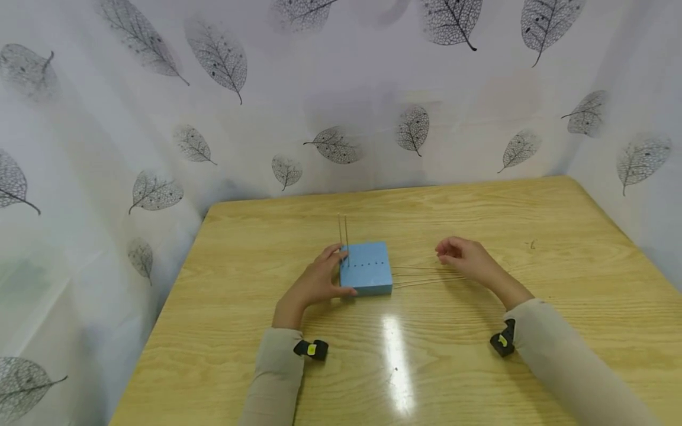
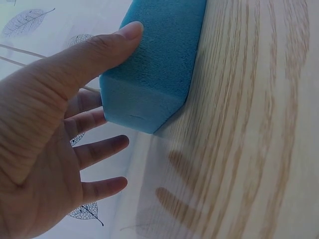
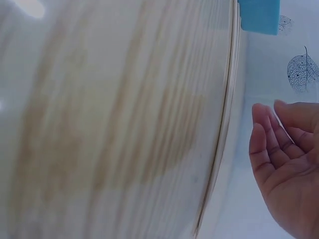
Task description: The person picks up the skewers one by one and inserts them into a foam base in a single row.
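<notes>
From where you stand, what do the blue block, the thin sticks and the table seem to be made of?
The blue block looks like matte foam: a fine, porous, dull surface. The thin sticks lying on the table seem pale wood or bamboo, too slender to be sure. The table shows light wood grain with a glossy finish, perhaps laminate, given the bright glare.

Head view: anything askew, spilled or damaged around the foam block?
Nothing stands out. The blue foam block lies flat on the table, steadied by the left hand, with two thin sticks upright in it. More sticks lie loose beside the empty right hand.
</notes>
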The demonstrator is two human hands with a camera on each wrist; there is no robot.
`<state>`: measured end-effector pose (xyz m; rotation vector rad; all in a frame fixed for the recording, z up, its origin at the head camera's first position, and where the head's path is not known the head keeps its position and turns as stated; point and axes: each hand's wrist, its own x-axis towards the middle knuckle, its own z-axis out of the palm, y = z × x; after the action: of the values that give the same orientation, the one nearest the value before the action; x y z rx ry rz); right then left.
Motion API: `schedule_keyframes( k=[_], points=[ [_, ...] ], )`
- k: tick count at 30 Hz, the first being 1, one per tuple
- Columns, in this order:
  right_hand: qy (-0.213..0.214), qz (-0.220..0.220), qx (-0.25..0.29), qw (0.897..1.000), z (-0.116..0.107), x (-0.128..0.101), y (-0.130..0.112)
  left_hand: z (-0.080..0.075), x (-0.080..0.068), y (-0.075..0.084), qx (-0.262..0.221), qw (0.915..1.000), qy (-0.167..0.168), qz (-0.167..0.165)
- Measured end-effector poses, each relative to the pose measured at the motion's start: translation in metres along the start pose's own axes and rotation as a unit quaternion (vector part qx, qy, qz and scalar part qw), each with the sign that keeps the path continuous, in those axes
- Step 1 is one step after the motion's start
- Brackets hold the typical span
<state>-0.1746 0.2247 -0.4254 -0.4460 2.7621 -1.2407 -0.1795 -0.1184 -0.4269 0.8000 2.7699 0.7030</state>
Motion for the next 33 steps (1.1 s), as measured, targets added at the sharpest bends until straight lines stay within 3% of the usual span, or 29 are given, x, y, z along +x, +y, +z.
schedule_keyframes(
  k=[6, 14, 33],
  points=[
    [-0.023, 0.011, -0.049, 0.999, 0.001, -0.001, 0.006, -0.001, 0.0, 0.0, 0.001, 1.0, -0.001, 0.0],
    [-0.041, 0.022, -0.056, 0.997, 0.002, -0.001, 0.008, -0.003, 0.0, 0.001, 0.002, 0.9999, 0.002, 0.014],
    [-0.065, -0.011, -0.063, 0.996, 0.011, 0.006, 0.008, -0.004, -0.001, 0.002, -0.002, 1.0, 0.001, 0.007]
  ],
)
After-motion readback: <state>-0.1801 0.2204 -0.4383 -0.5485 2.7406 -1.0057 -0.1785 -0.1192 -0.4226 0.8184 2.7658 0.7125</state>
